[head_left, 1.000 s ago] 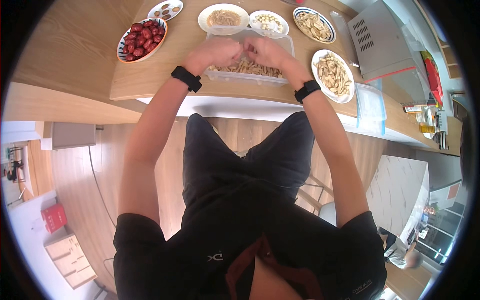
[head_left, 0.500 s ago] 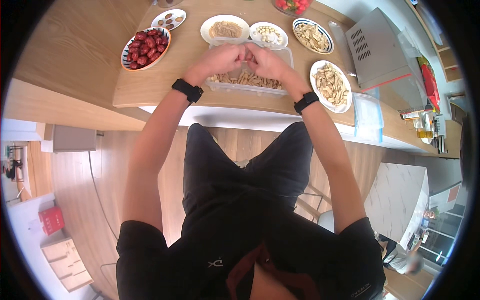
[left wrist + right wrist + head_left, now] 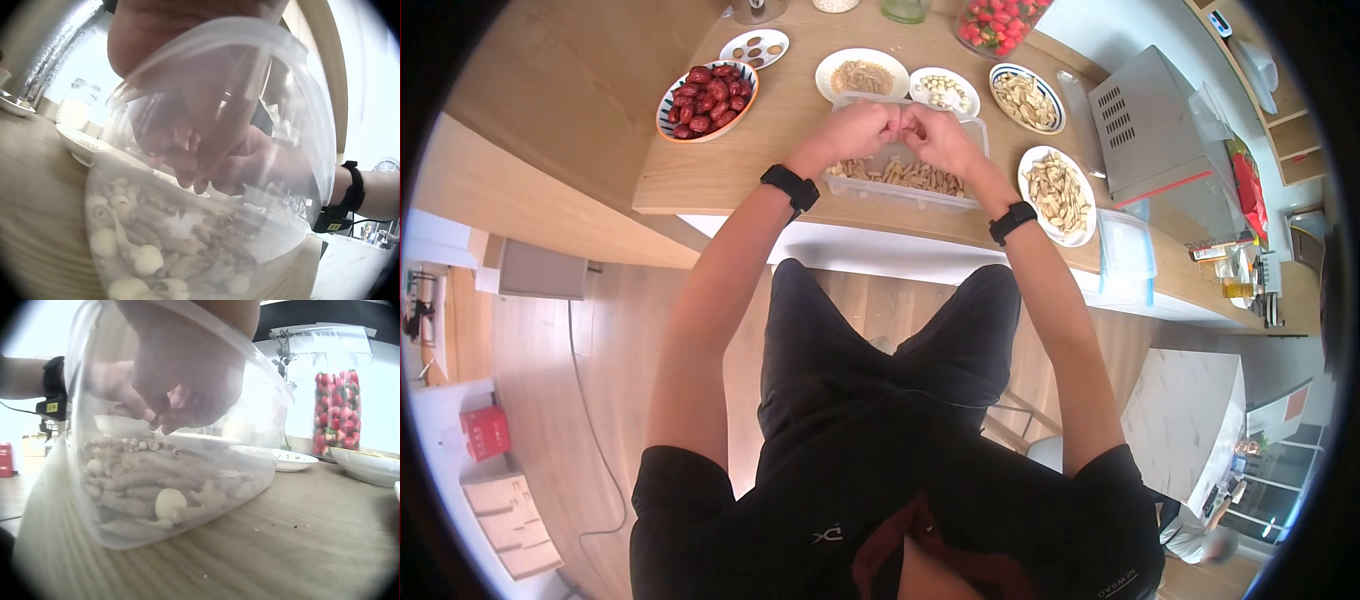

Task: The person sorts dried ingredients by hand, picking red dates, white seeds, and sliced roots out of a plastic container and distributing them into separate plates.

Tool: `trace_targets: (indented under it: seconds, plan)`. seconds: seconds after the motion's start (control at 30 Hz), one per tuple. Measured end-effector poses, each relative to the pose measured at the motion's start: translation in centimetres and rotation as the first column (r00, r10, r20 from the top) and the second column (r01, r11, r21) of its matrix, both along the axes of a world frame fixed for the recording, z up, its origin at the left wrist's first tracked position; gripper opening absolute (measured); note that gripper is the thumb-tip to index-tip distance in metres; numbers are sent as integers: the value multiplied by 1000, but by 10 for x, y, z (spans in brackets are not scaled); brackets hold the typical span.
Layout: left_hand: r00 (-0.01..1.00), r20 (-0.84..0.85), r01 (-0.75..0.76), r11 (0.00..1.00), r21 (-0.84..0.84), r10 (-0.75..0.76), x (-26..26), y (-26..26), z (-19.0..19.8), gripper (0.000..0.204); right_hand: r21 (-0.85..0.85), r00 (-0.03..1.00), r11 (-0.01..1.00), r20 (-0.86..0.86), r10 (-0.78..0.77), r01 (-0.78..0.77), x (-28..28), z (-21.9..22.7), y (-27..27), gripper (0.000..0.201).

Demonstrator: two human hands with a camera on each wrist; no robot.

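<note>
My left hand point(image 3: 862, 130) and right hand point(image 3: 945, 140) meet fingertip to fingertip above a clear plastic box point(image 3: 910, 198). Curled fingers and thumbs of both pinch a small mushroom piece, mostly hidden by the fingers. Through the cloudy wall in the left wrist view, the fingertips hang over the food at the bottom. Thin brownish strips lie there with several round cream mushroom caps point(image 3: 148, 259). Another pale cap point(image 3: 170, 504) shows against the wall in the right wrist view.
Behind the box stand a white plate point(image 3: 825, 78) of shreds and a smaller plate point(image 3: 974, 102) of caps. A bowl of red dates point(image 3: 713, 100) is at left. Sliced pieces point(image 3: 1056, 195) fill a plate at right, near a grey appliance point(image 3: 1140, 140). Strawberries point(image 3: 1000, 25) stand at the back.
The head view has tilted, so the table sits lower and more of its back shows. Both hands stay over the box, their fingertips now closer together than a second ago.
</note>
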State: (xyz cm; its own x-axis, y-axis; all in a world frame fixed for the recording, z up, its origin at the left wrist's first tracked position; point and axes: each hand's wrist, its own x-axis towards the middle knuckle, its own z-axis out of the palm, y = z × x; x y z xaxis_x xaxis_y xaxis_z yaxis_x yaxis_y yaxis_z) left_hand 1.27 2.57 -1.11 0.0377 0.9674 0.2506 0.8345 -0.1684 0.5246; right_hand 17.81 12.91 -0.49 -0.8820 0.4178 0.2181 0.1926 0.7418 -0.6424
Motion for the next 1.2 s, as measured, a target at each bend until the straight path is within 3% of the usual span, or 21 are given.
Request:
trace_targets:
  seconds: [0.07,0.17,0.3,0.43,0.7,0.77,0.9,0.97,1.0,1.07,1.1,1.17,1.2]
  plan:
    - [1000,-5,-11,1000,14,11,1,-2,-1,9,-68,1000,998,-16,15,-16,0,0,1,10]
    - [999,44,-6,998,55,4,-2,1,-3,9,-40,1000,999,-2,-15,15,3,7,2,9]
    - [992,-115,41,994,-103,-53,0,-2,4,13,48,998,998,21,-53,52,2,36,12,10]
    - [961,-227,93,959,-268,-156,3,-3,9,14,113,999,993,-31,-39,43,-23,62,31,14]
    - [971,-196,82,964,-254,-134,2,-4,7,13,130,990,985,-92,-103,114,-89,57,58,17]
    - [974,-186,73,954,-289,-130,4,-6,13,14,17,989,990,-43,-138,139,-86,58,58,16]
    - [974,-198,58,966,-252,-110,3,-5,5,14,9,994,995,-39,-98,99,-58,60,49,15]
    - [974,-190,76,969,-233,-122,5,-5,3,14,-59,999,998,-38,30,-32,-37,60,44,13]
    - [974,-193,77,972,-223,-121,5,-7,7,14,-60,999,998,-34,23,-25,-24,57,41,13]
    - [973,-193,81,973,-216,-123,6,-9,11,14,94,975,983,173,142,-160,1,50,35,11]
    - [971,-205,76,972,-223,-122,6,-8,12,14,94,975,983,174,138,-156,11,44,35,11]
    - [968,-217,75,970,-232,-127,7,-7,13,14,240,874,933,467,132,-269,27,24,34,15]
    - [969,-217,66,969,-236,-119,7,-8,14,13,239,876,935,465,127,-263,34,18,32,15]
